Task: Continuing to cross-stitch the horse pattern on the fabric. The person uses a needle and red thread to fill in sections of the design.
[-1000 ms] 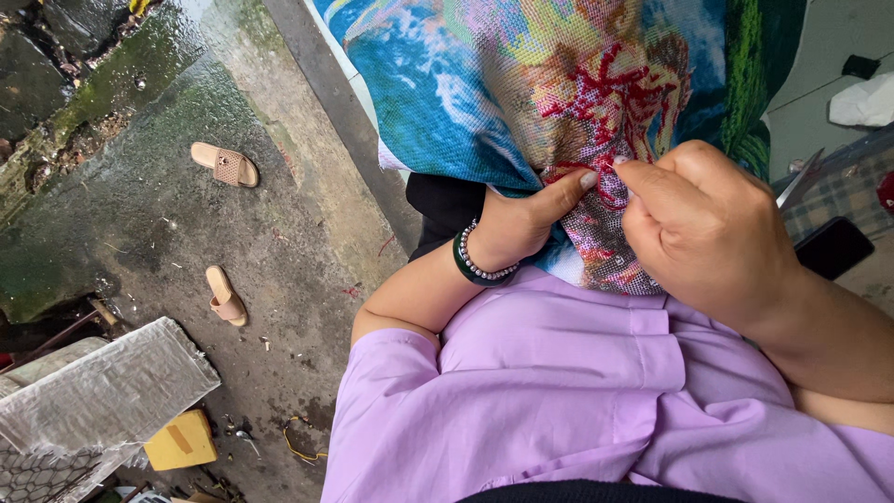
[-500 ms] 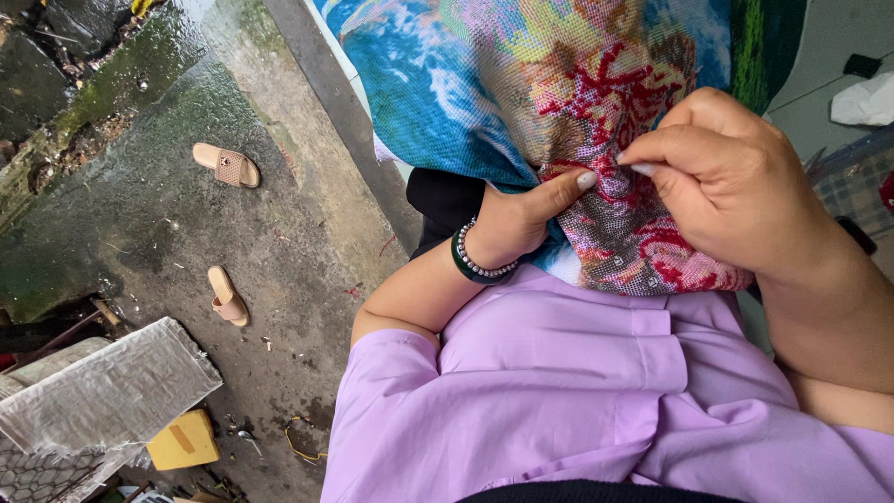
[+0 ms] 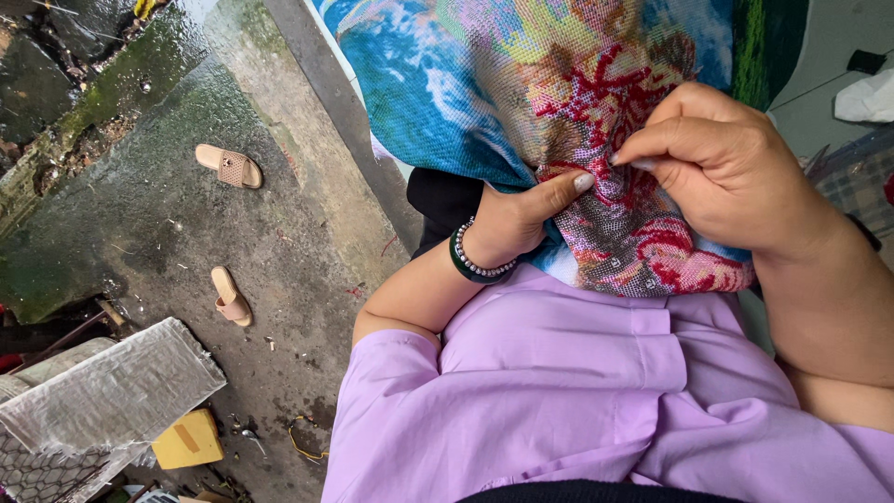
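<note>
Fingers of the left hand curl around the folded lower edge of a colourful cross-stitch cloth, thumb flat on top. At three o'clock, the right hand pinches shut on the red stitching. Wet concrete ground lies open at nine o'clock, with two sandals. The cloth drapes over a lilac shirt.

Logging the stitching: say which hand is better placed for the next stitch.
Right, probably. The right hand pinches at the red stitching on the embroidered cloth; the left hand only props the cloth from beneath, thumb on top.
</note>
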